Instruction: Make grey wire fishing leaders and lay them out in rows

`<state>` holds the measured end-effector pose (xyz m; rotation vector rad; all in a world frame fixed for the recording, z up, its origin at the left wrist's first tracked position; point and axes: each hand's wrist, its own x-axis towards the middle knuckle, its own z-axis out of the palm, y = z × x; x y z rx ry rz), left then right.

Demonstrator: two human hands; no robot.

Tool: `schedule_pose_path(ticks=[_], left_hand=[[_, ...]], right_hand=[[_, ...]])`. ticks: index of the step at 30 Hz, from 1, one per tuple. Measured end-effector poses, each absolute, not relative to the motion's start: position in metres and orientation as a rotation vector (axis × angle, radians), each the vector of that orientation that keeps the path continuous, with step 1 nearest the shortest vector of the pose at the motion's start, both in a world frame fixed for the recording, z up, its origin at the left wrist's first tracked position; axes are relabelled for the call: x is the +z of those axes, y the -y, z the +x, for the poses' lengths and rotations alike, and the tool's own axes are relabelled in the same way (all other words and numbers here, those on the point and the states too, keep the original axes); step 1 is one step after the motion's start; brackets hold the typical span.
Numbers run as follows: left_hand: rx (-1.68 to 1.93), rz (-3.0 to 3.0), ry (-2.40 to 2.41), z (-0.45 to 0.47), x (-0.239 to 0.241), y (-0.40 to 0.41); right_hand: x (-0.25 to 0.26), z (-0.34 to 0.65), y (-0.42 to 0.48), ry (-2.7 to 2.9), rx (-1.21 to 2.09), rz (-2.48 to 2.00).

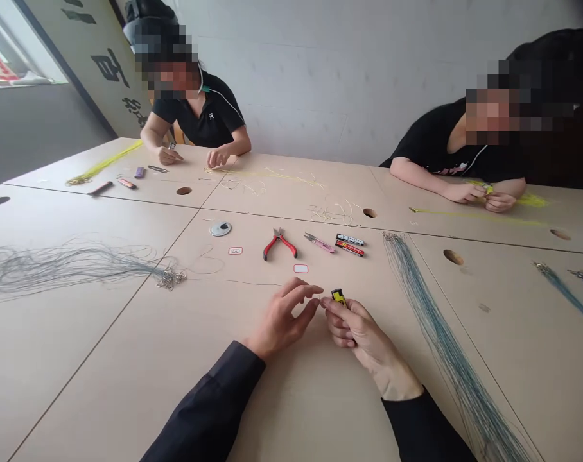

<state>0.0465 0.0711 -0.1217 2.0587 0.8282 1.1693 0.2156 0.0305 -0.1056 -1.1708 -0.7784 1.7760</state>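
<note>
My left hand has thumb and forefinger brought together at the end of a thin grey cord. That cord runs left across the table to a bundle of metal clasps. A yellow lighter with a black top stands upright in my closed right hand. The right thumb and fingertips almost meet the left fingertips, and a tiny pale tip shows between them. Whether the right fingers also touch the cord, I cannot tell.
Red-handled pliers, pink snips, two small printed sticks and a metal disc lie ahead. Grey cords spread leftward; blue-grey cords lie right. Two co-workers sit opposite, handling yellow cords.
</note>
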Motion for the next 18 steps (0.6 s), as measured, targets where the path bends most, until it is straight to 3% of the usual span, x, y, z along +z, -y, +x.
schedule_pose_path(ticks=[6,18], left_hand=[[1.161,2.086,-0.883,0.0483,-0.1213,-0.0725],[1.123,2.046,-0.939,0.0484,-0.1215,-0.073]], right_hand=[[-0.1055,0.216,-0.0325,0.759,1.781,-1.163],[-0.1082,0.2151,-0.0333,1.015,1.441,-1.309]])
